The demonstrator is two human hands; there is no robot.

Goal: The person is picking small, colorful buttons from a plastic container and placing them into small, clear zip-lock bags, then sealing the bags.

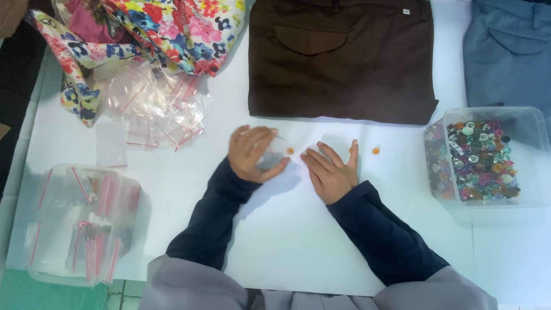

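Head view looks straight down on a white table [298,241]. At its middle the left hand [255,154] curls round a small clear plastic bag [274,154], fingers closed on it, with one tiny orange bead [290,151] at the bag's mouth. Just beside it the right hand [332,170] lies flat, palm down, fingers spread and gripping nothing; a second orange bead [351,150] sits at its fingertips and a third orange bead [375,151] lies on the bare table a little further right. That makes three orange beads in sight. Both forearms wear dark blue, soft-looking sleeves.

To the right stands a clear, square plastic tub [531,123] holding a heap of shiny buttons [479,161] in many colours, too many to count. Left of the hands lies a loose pile of crinkled clear bags [155,109] with red seal strips, and nearer the lower left edge a second clear tub [40,270] holds more such bags. Along the far edge lie three cloths: a bright floral fabric [166,28], bunched up; folded brown trousers [341,57], smooth, with a flapped pocket; and a blue-grey garment [508,51] at the corner.
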